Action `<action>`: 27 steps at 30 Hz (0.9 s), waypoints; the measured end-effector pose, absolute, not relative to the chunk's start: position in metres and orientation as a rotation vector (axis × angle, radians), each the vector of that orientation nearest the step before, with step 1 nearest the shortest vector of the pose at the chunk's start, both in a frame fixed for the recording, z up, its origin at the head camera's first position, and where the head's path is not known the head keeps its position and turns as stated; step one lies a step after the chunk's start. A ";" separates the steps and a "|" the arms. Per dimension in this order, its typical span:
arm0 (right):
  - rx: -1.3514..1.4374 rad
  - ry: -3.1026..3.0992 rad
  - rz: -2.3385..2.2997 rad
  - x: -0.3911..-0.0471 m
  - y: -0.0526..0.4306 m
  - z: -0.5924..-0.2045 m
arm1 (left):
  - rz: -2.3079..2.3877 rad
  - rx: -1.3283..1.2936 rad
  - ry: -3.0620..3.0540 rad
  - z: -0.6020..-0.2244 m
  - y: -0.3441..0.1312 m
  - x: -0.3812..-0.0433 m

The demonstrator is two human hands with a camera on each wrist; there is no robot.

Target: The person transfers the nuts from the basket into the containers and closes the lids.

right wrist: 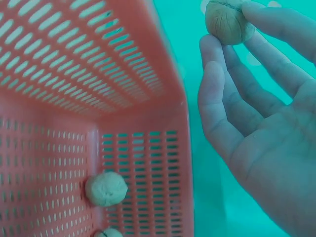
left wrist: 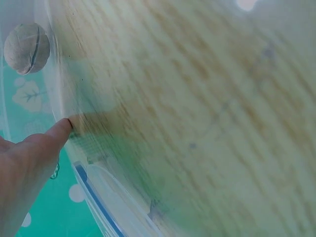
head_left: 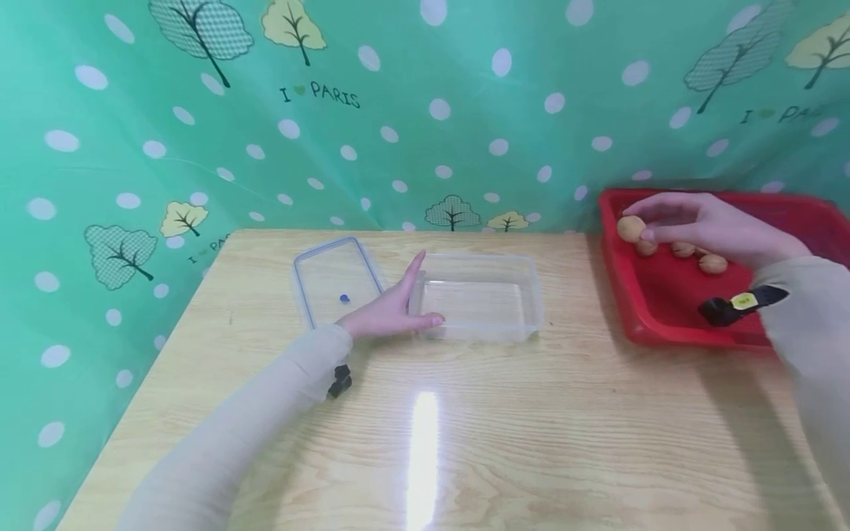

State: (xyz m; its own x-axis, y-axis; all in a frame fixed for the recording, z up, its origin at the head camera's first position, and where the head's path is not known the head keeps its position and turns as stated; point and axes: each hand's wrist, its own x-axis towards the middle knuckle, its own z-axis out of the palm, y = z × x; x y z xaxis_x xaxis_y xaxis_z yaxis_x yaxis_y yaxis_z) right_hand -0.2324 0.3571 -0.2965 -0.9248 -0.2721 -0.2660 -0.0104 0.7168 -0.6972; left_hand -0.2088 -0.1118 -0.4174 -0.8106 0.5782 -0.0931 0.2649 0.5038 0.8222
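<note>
In the head view my right hand is above the red basket's left part. Between thumb and fingertips it pinches a walnut, also seen in the right wrist view as a brown, ridged walnut above the basket's rim. My left hand rests against the left end of a clear plastic box, thumb and fingers spread along it. One finger touches the clear wall in the left wrist view. A walnut shows beside that wall at the upper left.
Several walnuts lie in the red basket, which has slotted walls. Left of the box lies a clear lid with a blue seal. A green patterned cloth hangs behind the wooden table.
</note>
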 end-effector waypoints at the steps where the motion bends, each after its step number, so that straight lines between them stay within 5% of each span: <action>1: -0.233 2.577 -1.045 -0.233 0.355 -0.296 | 1.217 0.695 2.398 -0.417 -0.112 -0.209; 12: -0.189 2.522 -1.068 -0.226 0.329 -0.285 | 1.240 0.656 2.380 -0.419 -0.112 -0.207; 27: -0.482 2.560 -1.012 -0.227 0.282 -0.291 | 1.219 0.673 2.392 -0.421 -0.113 -0.209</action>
